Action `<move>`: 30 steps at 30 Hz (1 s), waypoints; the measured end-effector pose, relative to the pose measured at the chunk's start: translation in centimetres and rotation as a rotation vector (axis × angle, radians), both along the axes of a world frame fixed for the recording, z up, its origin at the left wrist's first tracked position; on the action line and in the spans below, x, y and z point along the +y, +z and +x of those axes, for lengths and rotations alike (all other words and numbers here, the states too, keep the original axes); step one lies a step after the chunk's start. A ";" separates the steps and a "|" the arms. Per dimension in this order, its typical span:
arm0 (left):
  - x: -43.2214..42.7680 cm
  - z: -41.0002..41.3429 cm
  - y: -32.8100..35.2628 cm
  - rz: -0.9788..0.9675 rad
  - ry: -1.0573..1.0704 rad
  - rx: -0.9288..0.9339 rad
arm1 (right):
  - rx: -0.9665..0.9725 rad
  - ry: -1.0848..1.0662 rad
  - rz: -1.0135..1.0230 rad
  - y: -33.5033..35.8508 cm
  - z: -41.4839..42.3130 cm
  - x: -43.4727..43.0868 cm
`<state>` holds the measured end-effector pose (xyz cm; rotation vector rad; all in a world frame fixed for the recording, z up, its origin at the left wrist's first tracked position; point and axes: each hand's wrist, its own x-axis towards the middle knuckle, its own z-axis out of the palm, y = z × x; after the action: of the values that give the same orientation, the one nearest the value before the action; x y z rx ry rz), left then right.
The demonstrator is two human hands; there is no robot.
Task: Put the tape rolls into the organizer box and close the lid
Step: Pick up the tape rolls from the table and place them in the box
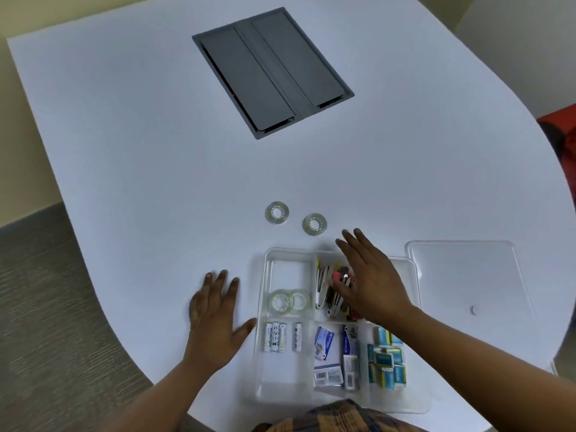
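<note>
Two clear tape rolls lie flat on the white table, one (pixel 276 213) to the left and one (pixel 314 224) to the right, beyond the clear organizer box (pixel 261 353). Two more clear rolls (pixel 290 301) sit in the box's upper-left compartment. My right hand (pixel 371 275) hovers over the box's far middle compartment, fingers spread, empty, its fingertips just short of the right-hand loose roll. Flat on the table, my left hand (pixel 216 316) touches the box's left wall with its thumb. The clear lid (pixel 467 275) lies apart, right of the box.
The box also holds batteries (pixel 282 336), staplers and clips (pixel 327 288), staple boxes (pixel 333 353) and small blue packs (pixel 386 358). A grey cable hatch (pixel 272 71) is set into the table farther back. The table edge curves away at left and right.
</note>
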<state>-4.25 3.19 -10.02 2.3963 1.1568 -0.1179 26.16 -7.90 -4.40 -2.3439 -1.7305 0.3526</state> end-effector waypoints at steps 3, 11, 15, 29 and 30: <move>0.9 1.3 0.9 0.039 0.103 -0.166 | -0.001 -0.017 -0.075 -1.1 0.3 -0.7; 9.2 9.1 2.9 0.067 -0.031 -0.303 | -0.024 -0.020 -0.095 -2.1 -0.3 -0.9; 11.2 13.2 3.3 0.075 -0.043 -0.324 | -0.012 -0.013 -0.085 -2.4 -0.1 -1.0; 14.2 16.6 3.6 0.041 -0.001 -0.347 | 0.004 0.000 -0.065 -2.8 0.3 -1.1; 14.0 16.6 4.1 0.023 0.023 -0.394 | 0.011 -0.001 -0.061 -2.7 0.3 -1.2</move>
<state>12.38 17.23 -5.89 2.2854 1.0010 0.3607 26.41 -9.07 -7.13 -2.3794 -1.7378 0.4230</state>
